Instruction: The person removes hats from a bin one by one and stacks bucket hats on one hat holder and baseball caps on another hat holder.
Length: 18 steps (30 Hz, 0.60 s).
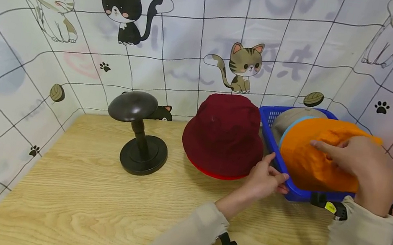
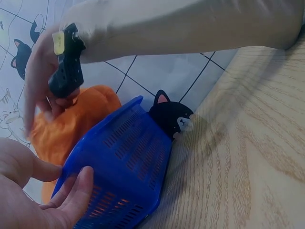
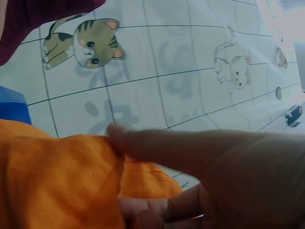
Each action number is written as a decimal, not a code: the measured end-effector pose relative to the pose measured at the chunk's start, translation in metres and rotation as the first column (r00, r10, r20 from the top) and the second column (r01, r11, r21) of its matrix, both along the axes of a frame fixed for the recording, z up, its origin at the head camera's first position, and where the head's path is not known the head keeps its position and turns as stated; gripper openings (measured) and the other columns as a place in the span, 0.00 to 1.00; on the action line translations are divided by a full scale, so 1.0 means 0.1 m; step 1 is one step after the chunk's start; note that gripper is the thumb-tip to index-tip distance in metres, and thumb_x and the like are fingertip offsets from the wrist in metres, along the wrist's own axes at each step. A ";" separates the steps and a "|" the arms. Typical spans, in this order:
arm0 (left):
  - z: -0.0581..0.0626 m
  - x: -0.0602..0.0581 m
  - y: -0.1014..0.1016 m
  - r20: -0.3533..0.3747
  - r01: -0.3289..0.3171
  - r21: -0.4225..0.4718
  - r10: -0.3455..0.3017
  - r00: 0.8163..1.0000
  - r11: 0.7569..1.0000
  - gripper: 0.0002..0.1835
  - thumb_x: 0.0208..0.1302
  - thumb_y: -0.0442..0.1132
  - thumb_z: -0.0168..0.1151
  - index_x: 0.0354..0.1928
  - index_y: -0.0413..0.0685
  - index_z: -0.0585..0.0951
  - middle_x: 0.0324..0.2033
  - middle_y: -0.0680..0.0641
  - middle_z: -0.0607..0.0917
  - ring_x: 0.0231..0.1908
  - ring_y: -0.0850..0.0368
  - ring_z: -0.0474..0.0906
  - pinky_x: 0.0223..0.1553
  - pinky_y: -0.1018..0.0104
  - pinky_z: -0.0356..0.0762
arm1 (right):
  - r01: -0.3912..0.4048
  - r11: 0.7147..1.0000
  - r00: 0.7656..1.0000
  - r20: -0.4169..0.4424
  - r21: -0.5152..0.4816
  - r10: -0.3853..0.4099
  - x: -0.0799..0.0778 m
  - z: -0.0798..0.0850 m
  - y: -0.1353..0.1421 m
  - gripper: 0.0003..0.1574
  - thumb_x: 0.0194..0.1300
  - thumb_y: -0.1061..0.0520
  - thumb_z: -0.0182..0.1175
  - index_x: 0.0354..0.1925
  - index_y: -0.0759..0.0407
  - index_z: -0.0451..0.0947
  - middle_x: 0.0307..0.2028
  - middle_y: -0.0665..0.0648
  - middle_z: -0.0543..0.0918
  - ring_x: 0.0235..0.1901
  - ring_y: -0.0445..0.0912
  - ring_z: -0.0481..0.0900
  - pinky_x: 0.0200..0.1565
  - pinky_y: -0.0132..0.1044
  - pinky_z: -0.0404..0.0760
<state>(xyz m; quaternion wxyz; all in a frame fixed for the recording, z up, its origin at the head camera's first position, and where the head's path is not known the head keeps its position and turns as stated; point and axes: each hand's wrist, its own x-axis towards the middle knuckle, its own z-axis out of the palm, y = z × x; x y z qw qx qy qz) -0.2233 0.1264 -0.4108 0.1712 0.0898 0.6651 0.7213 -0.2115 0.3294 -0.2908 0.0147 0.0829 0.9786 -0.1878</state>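
Note:
An orange bucket hat (image 1: 308,166) with a light blue edge lies in the blue plastic basket (image 1: 298,195) at the right. My right hand (image 1: 366,160) grips its cloth from above; in the right wrist view the thumb (image 3: 157,145) lies over the fabric and the other fingers curl below. My left hand (image 1: 262,179) holds the basket's near left corner, with thumb and fingers at the rim in the left wrist view. Just left of that hand, a dark red bucket hat (image 1: 222,137) with a bright red underside sits on the table.
A black hat stand (image 1: 141,144) with a rounded top stands left of the red hat on the wooden table (image 1: 92,208). A grey-beige hat (image 1: 282,120) lies behind the orange one in the basket. A cat-patterned cloth wall (image 1: 175,60) borders the table's back and sides.

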 end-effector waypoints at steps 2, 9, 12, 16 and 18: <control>0.00 0.00 -0.01 -0.001 0.002 0.002 -0.002 1.000 1.000 0.40 0.69 0.32 0.67 0.79 0.53 0.62 0.29 0.50 0.87 0.34 0.36 0.90 0.42 0.46 0.88 | -0.027 1.000 0.999 0.029 0.007 0.027 -0.04 -0.02 -0.01 0.43 0.69 0.23 0.53 0.21 0.58 0.78 0.18 0.51 0.74 0.23 0.50 0.73 0.26 0.39 0.67; -0.01 0.00 -0.01 0.001 0.007 0.014 -0.007 1.000 1.000 0.40 0.69 0.31 0.66 0.79 0.53 0.61 0.29 0.50 0.87 0.35 0.36 0.90 0.43 0.45 0.88 | -0.096 0.995 0.995 -0.021 -0.009 0.096 -0.05 0.00 0.00 0.29 0.76 0.40 0.52 0.41 0.65 0.81 0.36 0.66 0.80 0.37 0.63 0.76 0.35 0.50 0.71; -0.01 0.00 -0.01 0.005 0.006 0.019 -0.007 1.000 1.000 0.40 0.69 0.30 0.66 0.80 0.52 0.61 0.29 0.50 0.87 0.35 0.35 0.90 0.44 0.45 0.87 | -0.068 0.996 0.997 -0.032 -0.049 0.067 -0.02 0.02 0.01 0.35 0.78 0.38 0.50 0.61 0.67 0.75 0.60 0.76 0.73 0.54 0.72 0.69 0.49 0.62 0.70; -0.02 0.00 -0.01 0.005 0.009 0.022 -0.009 1.000 1.000 0.40 0.69 0.30 0.66 0.79 0.52 0.61 0.30 0.50 0.88 0.35 0.35 0.90 0.44 0.44 0.87 | -0.040 0.994 0.997 -0.065 -0.097 0.034 0.04 0.05 0.03 0.37 0.78 0.39 0.49 0.66 0.68 0.71 0.67 0.79 0.65 0.61 0.74 0.61 0.57 0.68 0.64; -0.02 0.00 -0.01 0.005 0.010 0.025 -0.010 1.000 1.000 0.40 0.69 0.30 0.66 0.80 0.52 0.61 0.29 0.50 0.87 0.35 0.34 0.90 0.44 0.44 0.87 | -0.023 0.995 0.993 -0.121 -0.097 0.011 0.06 0.06 0.04 0.35 0.79 0.41 0.49 0.64 0.69 0.73 0.66 0.80 0.67 0.60 0.73 0.63 0.56 0.65 0.65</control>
